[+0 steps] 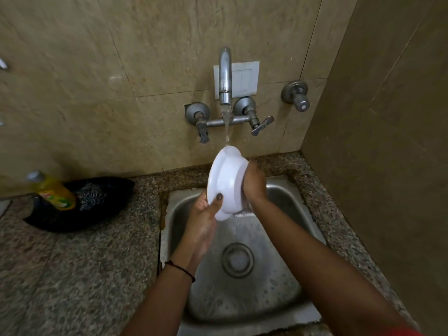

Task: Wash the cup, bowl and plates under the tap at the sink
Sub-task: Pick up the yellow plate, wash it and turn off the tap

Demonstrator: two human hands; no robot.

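A white bowl (224,183) is held on edge above the steel sink (286,275), its underside turned toward me. My left hand (202,214) grips its lower rim, with the thumb on the outside. My right hand (253,181) presses flat against the bowl's base on the right side. Water runs from the tap spout (225,76) onto the bowl's top edge and spills off its lower edge into the basin. No cup or plates are in view.
Two tap handles (202,124) (260,123) flank the spout, and a separate valve (297,95) sits on the wall to the right. A yellow dish-soap bottle (54,190) lies on a black cloth (97,202) on the granite counter (72,275), left of the sink. A wall rises close on the right.
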